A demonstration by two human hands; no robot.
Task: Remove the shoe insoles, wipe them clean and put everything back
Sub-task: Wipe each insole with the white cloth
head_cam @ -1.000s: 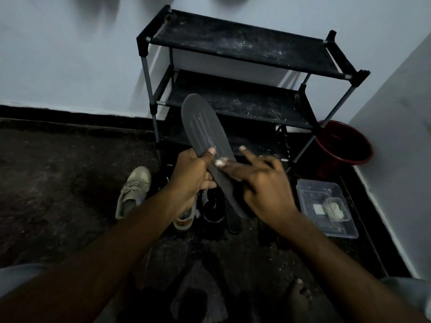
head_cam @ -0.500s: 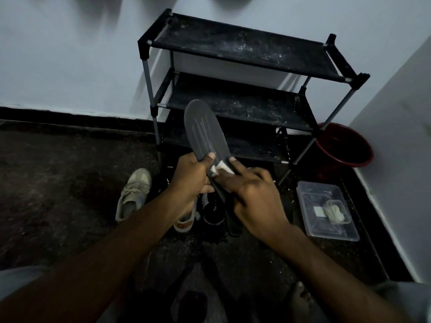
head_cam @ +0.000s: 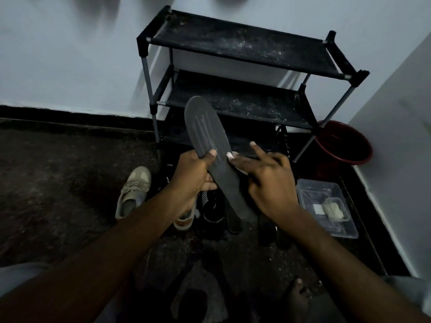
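Wiping step, one insole in hand, held in the air over the floor in front of the black metal-and-fabric shoe rack (head_cam: 233, 47).

- Dark grey flat foam insole (head_cam: 205, 136): long axis runs on a diagonal. The broad rounded end (I take it for the toe) points up and away towards the rack. The narrower end points down and towards the person's right. Its face is tilted towards the camera, with pale streaks on the upper half.
- Left hand (head_cam: 191, 176) grips it about mid-length, thumb laid across the face and fingers (head_cam: 210, 183) curled round behind.
- Right hand (head_cam: 268, 185) pinches a small white wipe (head_cam: 229, 155) against the insole's right edge. The index finger is stretched out and free, the other fingers loosely bent.

Doing it well, as I judge it:
- Run the strokes along the long axis, from the grip outward to the toe, so the foam is pulled straight and not buckled.
- The wipe is small, so press it flat — more pad, less fingertip.
- Shift the left grip later to reach the patch under the thumb.

On the floor below are a beige lace-up sneaker (head_cam: 134, 190) and a black shoe (head_cam: 213, 206).
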